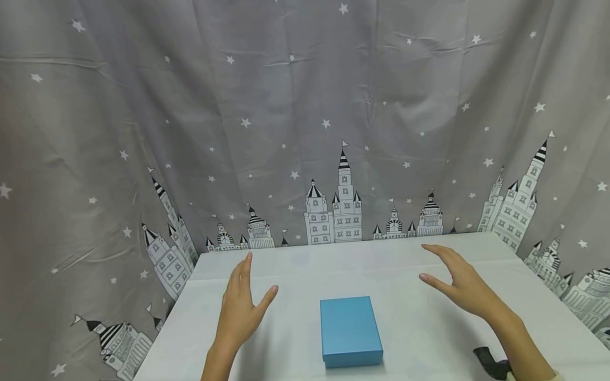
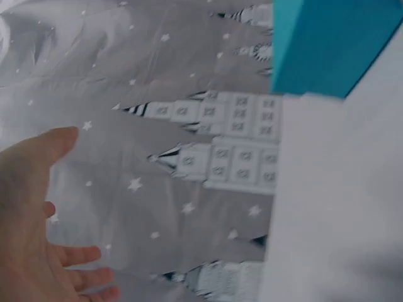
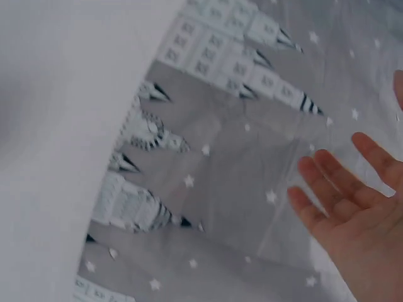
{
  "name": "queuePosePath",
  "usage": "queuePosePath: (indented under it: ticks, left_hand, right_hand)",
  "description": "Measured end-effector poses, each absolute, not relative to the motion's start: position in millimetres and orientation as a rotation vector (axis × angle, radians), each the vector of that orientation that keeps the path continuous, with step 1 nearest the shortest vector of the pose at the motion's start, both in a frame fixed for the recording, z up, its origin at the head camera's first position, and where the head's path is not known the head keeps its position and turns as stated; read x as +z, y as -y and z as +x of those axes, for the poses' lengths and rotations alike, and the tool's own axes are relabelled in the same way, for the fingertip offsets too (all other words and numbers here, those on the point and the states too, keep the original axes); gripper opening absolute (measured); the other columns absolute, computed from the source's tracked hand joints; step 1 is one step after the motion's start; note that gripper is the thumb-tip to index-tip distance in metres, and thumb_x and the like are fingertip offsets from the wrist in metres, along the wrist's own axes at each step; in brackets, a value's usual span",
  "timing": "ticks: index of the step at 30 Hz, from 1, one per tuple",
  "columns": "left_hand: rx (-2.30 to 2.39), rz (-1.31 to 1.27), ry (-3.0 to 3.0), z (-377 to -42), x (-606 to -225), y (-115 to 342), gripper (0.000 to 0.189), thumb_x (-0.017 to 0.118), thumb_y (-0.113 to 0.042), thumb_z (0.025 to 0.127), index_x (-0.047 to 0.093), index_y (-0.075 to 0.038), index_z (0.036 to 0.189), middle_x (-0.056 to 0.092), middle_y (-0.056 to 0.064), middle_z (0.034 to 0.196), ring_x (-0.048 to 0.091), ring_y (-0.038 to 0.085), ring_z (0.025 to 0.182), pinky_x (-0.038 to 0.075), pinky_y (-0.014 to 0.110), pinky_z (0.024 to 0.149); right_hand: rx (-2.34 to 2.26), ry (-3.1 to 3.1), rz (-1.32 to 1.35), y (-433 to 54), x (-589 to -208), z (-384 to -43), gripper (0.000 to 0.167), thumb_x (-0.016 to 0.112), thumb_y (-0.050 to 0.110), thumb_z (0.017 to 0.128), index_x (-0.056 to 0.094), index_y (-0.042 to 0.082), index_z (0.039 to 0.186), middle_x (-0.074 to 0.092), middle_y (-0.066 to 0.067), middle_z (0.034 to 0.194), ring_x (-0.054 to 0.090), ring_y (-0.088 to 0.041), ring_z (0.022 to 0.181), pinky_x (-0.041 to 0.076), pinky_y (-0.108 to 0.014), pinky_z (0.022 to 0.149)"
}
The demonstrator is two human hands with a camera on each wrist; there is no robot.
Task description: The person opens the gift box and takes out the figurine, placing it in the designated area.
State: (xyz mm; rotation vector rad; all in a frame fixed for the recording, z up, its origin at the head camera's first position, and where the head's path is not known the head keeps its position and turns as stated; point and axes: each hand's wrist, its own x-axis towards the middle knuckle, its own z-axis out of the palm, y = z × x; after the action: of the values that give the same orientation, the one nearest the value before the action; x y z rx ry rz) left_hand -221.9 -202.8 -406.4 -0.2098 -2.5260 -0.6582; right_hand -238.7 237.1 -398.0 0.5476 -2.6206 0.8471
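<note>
A blue box (image 1: 350, 325) with its lid on sits on the white table near the front middle; in the left wrist view the same box (image 2: 337, 47) shows at the top right. To its left, my left hand (image 1: 240, 309) is raised over the table, fingers straight and thumb spread, holding nothing. On the other side, my right hand (image 1: 459, 283) is held up with its fingers extended and thumb apart, also with nothing in it. Both hands stand apart from the box. The right wrist view shows the right palm and loosely bent fingers (image 3: 337, 182).
A white table (image 1: 295, 280) spreads beneath the hands. Behind it and along the sides hangs a grey curtain (image 1: 267, 148) printed with stars and castles. A black strap (image 1: 491, 362) is at the right wrist.
</note>
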Motion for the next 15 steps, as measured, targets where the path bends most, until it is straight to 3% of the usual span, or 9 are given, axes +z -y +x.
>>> queuePosePath:
  ticks: [8,15]
  left_hand:
    - [-0.873,-0.272,2.506,-210.8,-449.7,170.6,0.081,0.063,-0.042,0.085,0.016,-0.025,0.148,0.032,0.012,0.143,0.045,0.034,0.118,0.041,0.060,0.088]
    - [-0.984,-0.310,2.538,-203.5,-485.2,141.2,0.071,0.056,-0.046,0.089,0.021,-0.024,0.147,0.037,0.011,0.138,0.052,0.024,0.104,0.049,0.049,0.079]
  right_hand:
    - [0.960,2.526,0.686,-206.6,-440.8,-229.8,0.059,0.066,0.035,0.085,0.041,0.020,0.137,0.041,-0.001,0.137,0.039,-0.028,0.125,0.041,-0.054,0.093]
    - [1.110,2.515,0.702,-176.5,-472.1,-220.8,0.064,0.068,0.034,0.084,0.037,0.025,0.139,0.035,0.002,0.141,0.045,-0.019,0.119,0.046,-0.045,0.091]
